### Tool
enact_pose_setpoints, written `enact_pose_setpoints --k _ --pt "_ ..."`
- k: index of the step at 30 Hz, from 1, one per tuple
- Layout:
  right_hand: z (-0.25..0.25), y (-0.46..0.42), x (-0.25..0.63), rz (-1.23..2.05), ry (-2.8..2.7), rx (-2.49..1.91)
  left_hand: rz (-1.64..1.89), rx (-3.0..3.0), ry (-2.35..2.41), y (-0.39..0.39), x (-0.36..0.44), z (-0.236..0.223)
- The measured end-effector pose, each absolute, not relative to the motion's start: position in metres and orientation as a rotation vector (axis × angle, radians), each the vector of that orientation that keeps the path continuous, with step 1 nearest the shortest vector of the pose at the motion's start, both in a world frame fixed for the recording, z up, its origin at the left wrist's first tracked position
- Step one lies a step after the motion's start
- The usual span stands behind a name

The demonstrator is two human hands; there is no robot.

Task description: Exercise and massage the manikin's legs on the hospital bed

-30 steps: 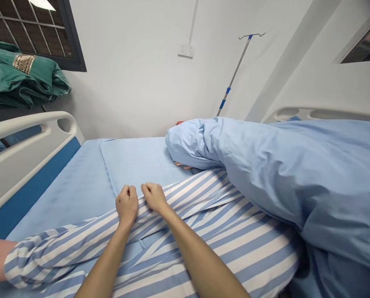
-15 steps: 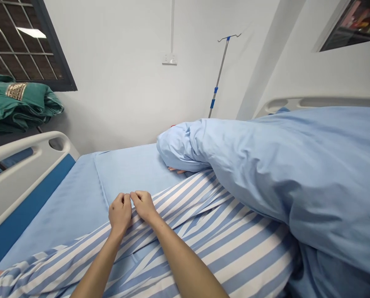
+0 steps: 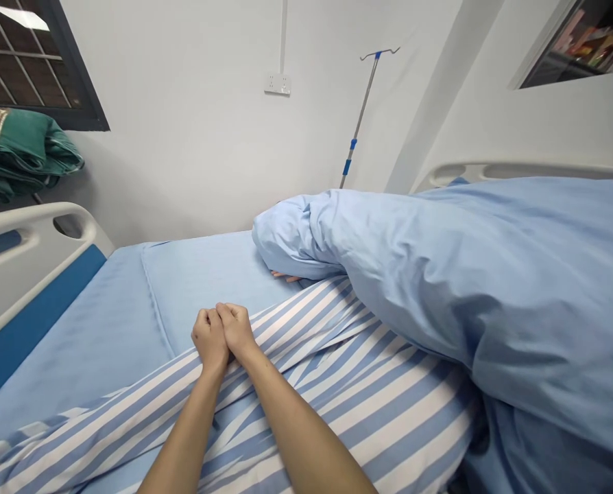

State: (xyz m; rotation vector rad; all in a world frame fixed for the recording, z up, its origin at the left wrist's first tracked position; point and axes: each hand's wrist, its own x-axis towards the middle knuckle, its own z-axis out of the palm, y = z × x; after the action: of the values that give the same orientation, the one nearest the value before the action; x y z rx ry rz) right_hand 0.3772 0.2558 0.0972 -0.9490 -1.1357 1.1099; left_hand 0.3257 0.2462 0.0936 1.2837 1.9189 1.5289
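My left hand (image 3: 210, 339) and my right hand (image 3: 237, 331) sit side by side, touching, with fingers curled into a fold of a blue-and-white striped hospital gown (image 3: 368, 405). The gown lies across a blue bed sheet (image 3: 90, 350). To the right, a bulky light-blue quilt (image 3: 414, 274) covers most of the bed. A few fingers of another person's hand (image 3: 286, 277) show from under its near end, a short way beyond my hands. The rest of that person is hidden.
A white side rail with a blue panel (image 3: 29, 267) runs along the bed's left edge, and a white bed-end rail (image 3: 517, 171) stands at the right. An IV pole (image 3: 361, 116) and a wall socket (image 3: 277, 84) are behind. Folded green cloth (image 3: 18, 154) sits at upper left.
My hands have closed together and now touch. The striped sleeve and bare arm at the lower left have gone out of view. The view has shifted slightly.
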Motion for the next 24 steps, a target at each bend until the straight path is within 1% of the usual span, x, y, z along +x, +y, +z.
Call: enact_pose_setpoints --k 5,8,12,15,21,24 --pt "0.095 0.256 0.377 1.116 -1.168 -0.962 1.486 1.321 1.929 0.246 0.325 0.094" --pt "0.100 0.260 0.381 1.113 -1.222 -1.048 1.433 1.337 1.957 0.244 0.326 0.095" --pt "0.120 0.264 0.399 0.956 -1.474 -1.190 1.318 1.396 2.033 0.241 0.328 0.097" --pt "0.130 0.264 0.417 0.810 -1.559 -1.190 1.288 1.421 2.074 0.241 0.330 0.097" --pt "0.104 0.264 0.441 0.575 -1.630 -1.260 1.248 1.490 2.088 0.243 0.334 0.094" --pt "0.097 0.264 0.442 0.558 -1.644 -1.239 1.245 1.520 2.083 0.243 0.335 0.093"
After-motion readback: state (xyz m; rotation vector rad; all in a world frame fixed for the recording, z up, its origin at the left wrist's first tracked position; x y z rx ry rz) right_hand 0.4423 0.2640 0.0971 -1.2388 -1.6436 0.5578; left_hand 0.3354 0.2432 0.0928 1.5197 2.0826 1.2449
